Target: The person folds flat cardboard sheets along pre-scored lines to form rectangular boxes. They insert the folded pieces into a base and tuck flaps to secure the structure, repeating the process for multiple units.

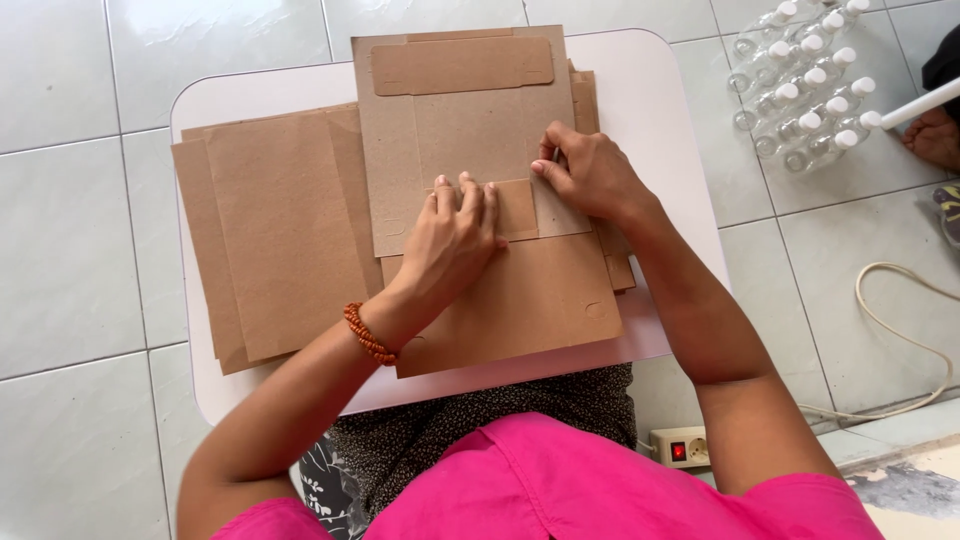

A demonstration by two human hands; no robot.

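A flat brown cardboard box blank (460,130) lies on a low white table (660,110), its far flaps pointing away from me. My left hand (450,240), with an orange bead bracelet (368,334) on the wrist, presses flat on a small folded flap near the blank's middle. Just right of it, my right hand (590,175) pinches the blank's side panel at its fold line. Under the blank lies another cardboard sheet (520,310). A stack of flat cardboard sheets (275,235) covers the table's left half.
Several clear plastic bottles with white caps (805,85) lie in a group on the tiled floor at the upper right. A white cable (900,330) runs to a power strip (680,447) beside my right arm. Another person's foot (935,135) shows at the right edge.
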